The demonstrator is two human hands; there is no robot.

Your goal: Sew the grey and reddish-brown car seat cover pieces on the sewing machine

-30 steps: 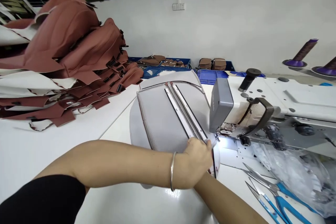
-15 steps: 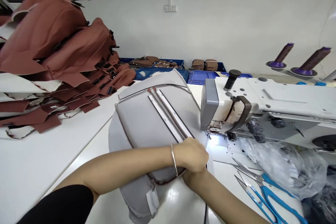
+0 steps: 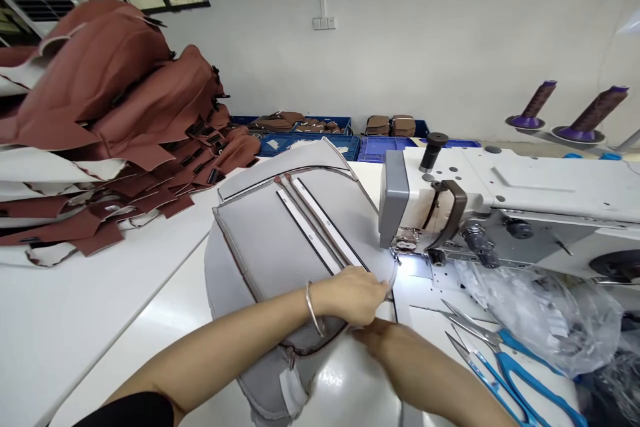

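Observation:
A grey padded cover (image 3: 270,240) with two white strips (image 3: 320,230) sewn along it lies on the white table in front of the sewing machine (image 3: 480,207). My left hand (image 3: 353,297), with a bangle on the wrist, is closed on the cover's near edge just left of the needle area (image 3: 400,255). My right hand is hidden under the left hand and the cover; only its forearm (image 3: 425,373) shows, coming in from the lower right.
A tall pile of brown and white cut pieces (image 3: 100,127) fills the left. Blue-handled scissors (image 3: 505,363) and crumpled clear plastic (image 3: 540,310) lie right of the needle. Blue crates (image 3: 350,140) and thread cones (image 3: 585,113) stand behind.
The grey cover has slid left and toward me, away from the needle. My left hand moved with it, still closed on its edge.

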